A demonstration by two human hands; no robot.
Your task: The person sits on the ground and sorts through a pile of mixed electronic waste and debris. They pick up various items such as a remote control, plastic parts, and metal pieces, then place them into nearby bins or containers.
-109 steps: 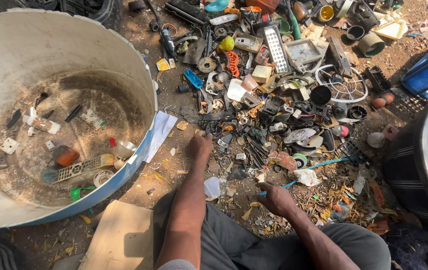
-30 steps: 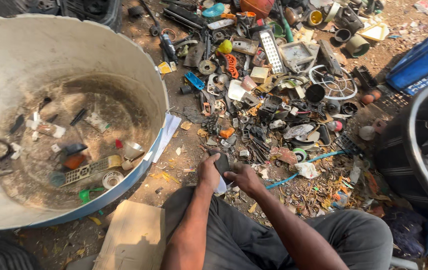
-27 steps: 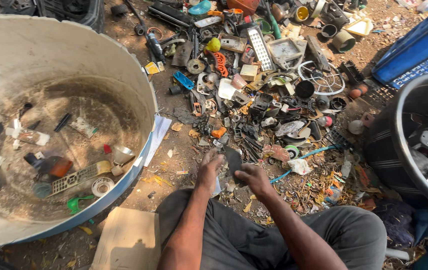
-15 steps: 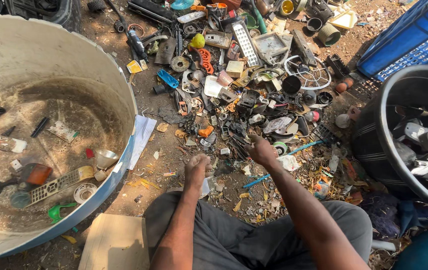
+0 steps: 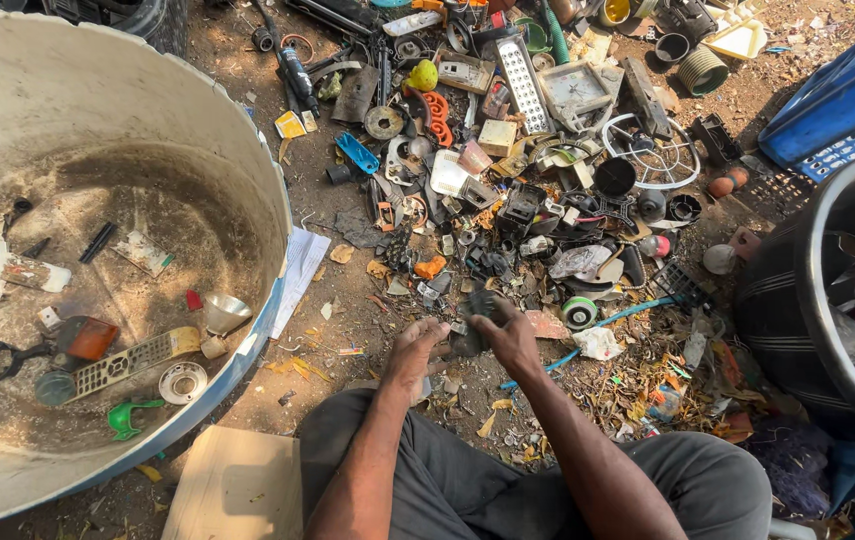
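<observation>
Dark scrap piece (image 5: 470,322) gripped between left hand (image 5: 416,352) and right hand (image 5: 510,335), above scrap pile (image 5: 528,200); grey tub (image 5: 278,200) at left.

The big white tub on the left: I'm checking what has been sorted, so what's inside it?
Inside the tub lie scattered scraps: a green clip, a perforated strip, a round lid, a funnel. Dirt coats the bottom; the near rim hides part.

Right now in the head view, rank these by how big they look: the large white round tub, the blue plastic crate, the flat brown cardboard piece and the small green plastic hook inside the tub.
1. Large white round tub
2. Blue plastic crate, cut off by the frame edge, and flat brown cardboard piece look too similar to rank
3. Small green plastic hook
</observation>
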